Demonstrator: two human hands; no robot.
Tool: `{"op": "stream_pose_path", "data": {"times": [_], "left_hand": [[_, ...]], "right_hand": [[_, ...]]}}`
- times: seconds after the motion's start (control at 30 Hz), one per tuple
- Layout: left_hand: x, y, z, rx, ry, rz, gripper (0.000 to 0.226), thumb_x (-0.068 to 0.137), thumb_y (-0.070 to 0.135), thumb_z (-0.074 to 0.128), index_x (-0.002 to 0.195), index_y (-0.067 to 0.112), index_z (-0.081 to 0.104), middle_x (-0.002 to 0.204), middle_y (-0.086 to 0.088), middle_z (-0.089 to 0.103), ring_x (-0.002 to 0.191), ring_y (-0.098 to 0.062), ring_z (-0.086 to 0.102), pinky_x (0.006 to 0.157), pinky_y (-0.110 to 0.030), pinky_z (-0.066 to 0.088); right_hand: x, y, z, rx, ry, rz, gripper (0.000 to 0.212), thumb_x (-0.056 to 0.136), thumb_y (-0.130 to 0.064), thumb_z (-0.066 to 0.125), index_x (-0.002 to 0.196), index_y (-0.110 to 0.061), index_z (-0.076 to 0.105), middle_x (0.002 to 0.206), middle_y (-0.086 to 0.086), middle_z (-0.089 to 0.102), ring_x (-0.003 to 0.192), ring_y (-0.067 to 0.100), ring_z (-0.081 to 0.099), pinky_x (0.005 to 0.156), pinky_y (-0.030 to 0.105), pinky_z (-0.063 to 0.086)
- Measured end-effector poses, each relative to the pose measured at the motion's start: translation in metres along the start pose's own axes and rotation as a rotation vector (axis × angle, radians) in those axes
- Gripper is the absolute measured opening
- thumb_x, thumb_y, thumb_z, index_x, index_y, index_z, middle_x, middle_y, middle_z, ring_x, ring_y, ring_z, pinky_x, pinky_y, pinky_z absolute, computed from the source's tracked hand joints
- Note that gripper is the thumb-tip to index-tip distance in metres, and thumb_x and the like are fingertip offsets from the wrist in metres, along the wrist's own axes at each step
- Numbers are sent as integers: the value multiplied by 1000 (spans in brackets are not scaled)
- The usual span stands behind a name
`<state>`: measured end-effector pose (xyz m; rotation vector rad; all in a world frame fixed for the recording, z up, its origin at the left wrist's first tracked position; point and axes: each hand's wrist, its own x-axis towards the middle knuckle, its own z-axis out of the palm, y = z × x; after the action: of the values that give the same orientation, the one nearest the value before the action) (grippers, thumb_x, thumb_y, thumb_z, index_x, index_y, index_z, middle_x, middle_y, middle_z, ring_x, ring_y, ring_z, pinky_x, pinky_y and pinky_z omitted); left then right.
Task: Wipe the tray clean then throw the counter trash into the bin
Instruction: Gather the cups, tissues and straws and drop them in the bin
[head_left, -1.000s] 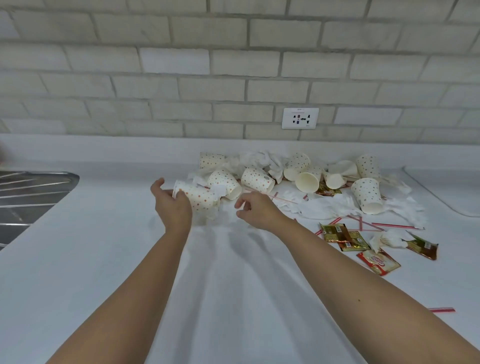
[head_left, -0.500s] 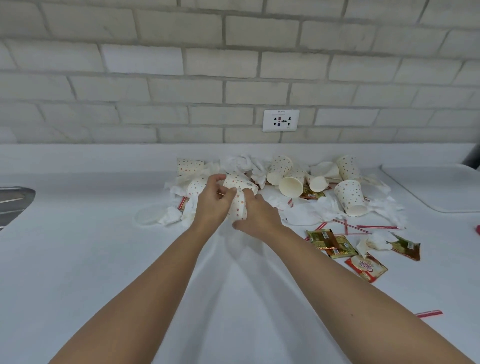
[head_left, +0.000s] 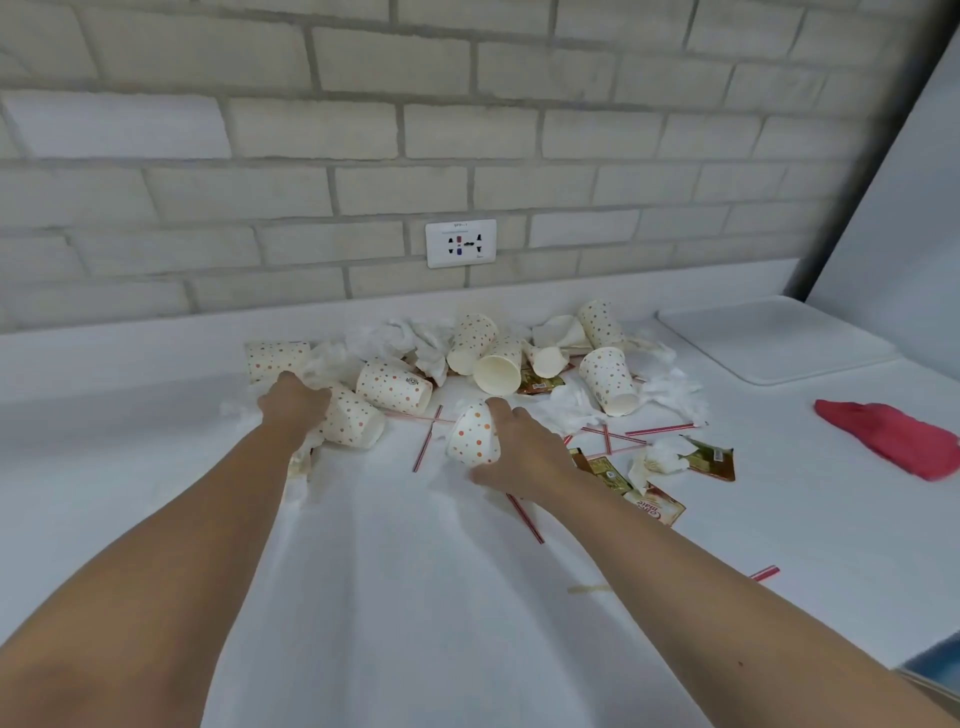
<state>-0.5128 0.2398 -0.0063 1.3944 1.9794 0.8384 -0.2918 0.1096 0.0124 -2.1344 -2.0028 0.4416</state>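
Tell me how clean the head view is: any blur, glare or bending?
Head view: soft even light, no glare; faint arm shadows on the counter; brick wall bows from the wide lens; right edge smeared; right hand and dotted cup clear.

- Desk (head_left: 415, 597): white, smooth, matt, with a faint soft sheen.
- Paper cup (head_left: 474, 435) and the others like it: thin matt card printed with orange dots; the insides are plain cream and unglazed.
- Tissues (head_left: 410, 338): thin, soft white paper, crumpled and fluffy at the edges.
- Sachets (head_left: 711, 457): glossy film in gold, green and brown, creased and catching the light.
- Straws (head_left: 426, 447): thin, smooth and red-and-white striped; whether paper or plastic cannot be told.
- Cloth (head_left: 888, 436): red fabric, soft and matt.
- Tray (head_left: 769, 343): white, smooth and plastic-looking, with a dull finish.
- Wall (head_left: 363, 130): pale brick, rough and chalky.
- Socket (head_left: 461, 243): smooth white plastic.
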Motion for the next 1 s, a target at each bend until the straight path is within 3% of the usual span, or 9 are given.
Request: {"op": "stream_pose_path", "data": {"times": [0.1,0.13,0.2,0.3,0.4,0.47,0.63,0.77,1.0], "left_hand": [[-6,1,7,-104,13,40,16,88,14,59,100,4,62,98,-19,60,92,-30,57,81,-32,46],[-8,1,9,-109,15,45,14,88,14,60,74,9,58,73,-13,54,68,-23,51,64,-27,42],[-13,0,14,-96,11,40,32,90,11,54,59,10,49,57,-6,39,53,-20,38,53,-26,33],[-33,5,23,-40,-86,40,38,95,33,46,94,-1,64,86,-15,62,88,-33,57,83,-34,45],[-55,11,31,82,-101,41,43,89,44,53,102,4,63,109,-15,63,107,-35,56,98,-44,43],[-65,19,33,62,-64,47,38,90,36,56,106,2,62,105,-15,63,106,-35,56,94,-41,45],[-102,50,36,-28,59,179,35,92,25,54,59,12,54,62,-5,54,88,-36,61,83,-38,47],[-137,78,46,-114,88,350,28,92,22,54,92,-3,68,82,-13,65,89,-31,58,81,-32,43],[-225,133,98,-148,-36,577,30,95,22,47,78,0,56,61,-4,42,57,-14,37,53,-27,28]], "right_hand": [[-5,7,-4,-13,-2,19,83,80,-35,68,143,-18,17,132,8,42,121,29,47,96,42,41],[-6,9,-4,-17,-4,24,84,80,-35,68,144,-18,17,132,8,42,121,29,46,96,42,41],[-9,11,-5,-22,-7,30,84,79,-35,69,144,-19,17,133,9,42,122,29,46,97,42,41],[-15,15,-7,-21,7,29,84,79,-34,69,143,-19,17,132,9,42,122,29,46,98,43,42],[-24,23,-10,-5,18,23,84,79,-34,69,143,-19,18,133,8,42,123,29,45,97,42,40],[-31,30,-13,5,23,24,85,79,-36,69,144,-20,17,134,8,41,124,29,44,98,42,39],[-50,54,-22,16,42,36,84,79,-38,70,143,-20,19,135,7,41,126,28,43,100,44,39],[-69,77,-30,20,74,54,84,77,-39,71,142,-21,21,134,6,42,124,27,45,99,44,40],[-118,146,-60,36,155,129,83,77,-38,71,142,-20,23,130,6,45,119,27,48,87,37,43]]}}
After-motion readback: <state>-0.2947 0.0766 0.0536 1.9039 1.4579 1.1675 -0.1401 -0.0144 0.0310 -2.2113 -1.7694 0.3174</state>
